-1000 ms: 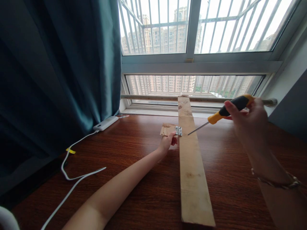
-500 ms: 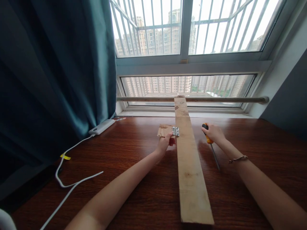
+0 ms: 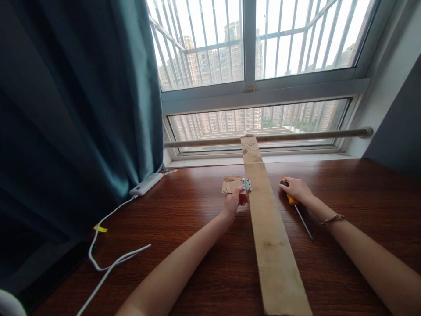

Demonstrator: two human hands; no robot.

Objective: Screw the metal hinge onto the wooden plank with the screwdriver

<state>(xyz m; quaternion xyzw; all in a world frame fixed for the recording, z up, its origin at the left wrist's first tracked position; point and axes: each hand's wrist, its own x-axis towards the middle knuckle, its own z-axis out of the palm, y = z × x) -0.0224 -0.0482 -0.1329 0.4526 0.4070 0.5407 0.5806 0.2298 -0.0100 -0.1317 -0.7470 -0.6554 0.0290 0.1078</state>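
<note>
A long pale wooden plank (image 3: 274,237) lies lengthwise in front of me, its far end by the window rail. Against its left side is a short wooden piece (image 3: 230,184), and a silver metal hinge (image 3: 246,184) spans the joint between the two. My left hand (image 3: 235,202) grips the short piece at its near edge, the thumb up beside the hinge and the other fingers partly hidden below. To the right of the plank, my right hand (image 3: 297,189) is closed around the yellow-and-black handle of a screwdriver (image 3: 291,199), whose shaft points back toward me, low over the table.
The dark reddish-brown table (image 3: 184,210) reaches to the window. A white power strip (image 3: 146,184) with a white cable (image 3: 95,245) lies at left, next to a blue curtain (image 3: 138,109). A metal rail (image 3: 312,135) runs across the window.
The whole view has tilted and shifted slightly. My left hand stays on the short wooden piece. The screwdriver in my right hand has turned a little, its tip swinging right.
</note>
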